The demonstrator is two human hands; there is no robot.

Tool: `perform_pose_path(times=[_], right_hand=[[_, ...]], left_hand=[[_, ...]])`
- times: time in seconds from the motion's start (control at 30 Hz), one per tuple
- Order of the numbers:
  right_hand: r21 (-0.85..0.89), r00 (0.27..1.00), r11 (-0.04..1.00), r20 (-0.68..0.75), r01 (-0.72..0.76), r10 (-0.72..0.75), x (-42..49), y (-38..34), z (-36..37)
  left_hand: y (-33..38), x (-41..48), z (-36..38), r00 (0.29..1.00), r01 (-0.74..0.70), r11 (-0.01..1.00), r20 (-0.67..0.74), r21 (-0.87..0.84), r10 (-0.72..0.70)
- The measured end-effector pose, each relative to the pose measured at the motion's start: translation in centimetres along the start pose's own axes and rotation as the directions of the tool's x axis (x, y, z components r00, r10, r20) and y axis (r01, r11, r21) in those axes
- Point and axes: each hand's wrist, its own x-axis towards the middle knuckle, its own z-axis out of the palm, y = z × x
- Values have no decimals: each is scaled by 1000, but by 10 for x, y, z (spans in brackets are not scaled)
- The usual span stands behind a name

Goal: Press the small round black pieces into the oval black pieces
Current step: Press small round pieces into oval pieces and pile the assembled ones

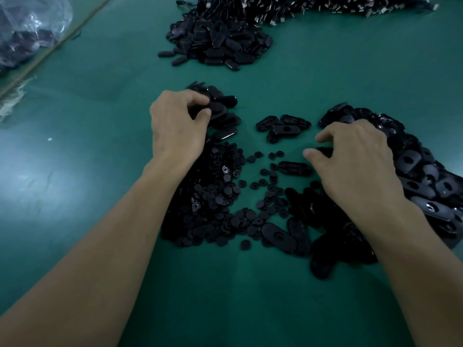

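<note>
Far left corner of green bench (75,171): clear crinkled plastic bag (30,28) cut by frame, dark contents blurred. Heap of oval black plastic pieces (426,176) runs off frame at right. The right hand (355,166) covers part of it, grip unreadable.

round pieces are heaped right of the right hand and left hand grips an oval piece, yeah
Not quite. In the head view the round pieces lie left of the right hand, by the left forearm. The left hand does grip an oval piece.

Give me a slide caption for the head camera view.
Left hand pinches an oval piece; right hand is beside the round pieces.
</note>
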Motion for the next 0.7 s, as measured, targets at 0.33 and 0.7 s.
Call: perform_pose_path(times=[0.33,0.7], right_hand=[[257,982,956,-163,139,-99,3,-4,0],[595,954,746,-186,298,-234,-6,-23,4]], left_hand=[[27,-29,-10,995,-69,994,65,-84,75],[40,-68,-14,938,-69,894,276,-442,209]])
